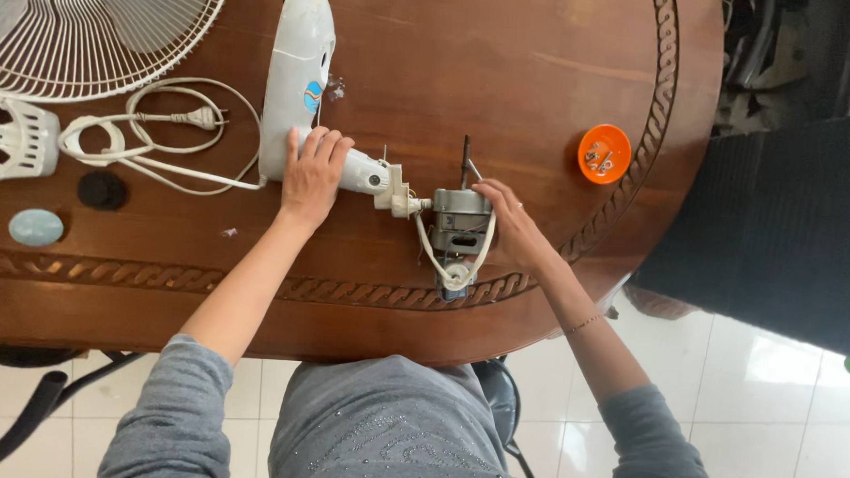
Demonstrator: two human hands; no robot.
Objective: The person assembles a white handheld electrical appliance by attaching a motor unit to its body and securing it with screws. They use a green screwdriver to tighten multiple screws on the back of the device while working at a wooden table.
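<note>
A white fan body (296, 67) lies on the brown wooden table (511, 69), its neck pointing right. My left hand (312, 170) is closed over that neck where it narrows. At the neck's end a bare metal fan motor (461, 221) with a thin shaft and a white wire loop rests on the table. My right hand (507, 217) grips the motor's right side, thumb and fingers around it.
A white fan grille (97, 18) and a white round fan part (4, 134) lie at the far left. A coiled white power cord with plug (174, 119), a black knob (102, 190) and a pale blue oval cap (36, 227) lie nearby. An orange dish with screws (604, 153) sits right.
</note>
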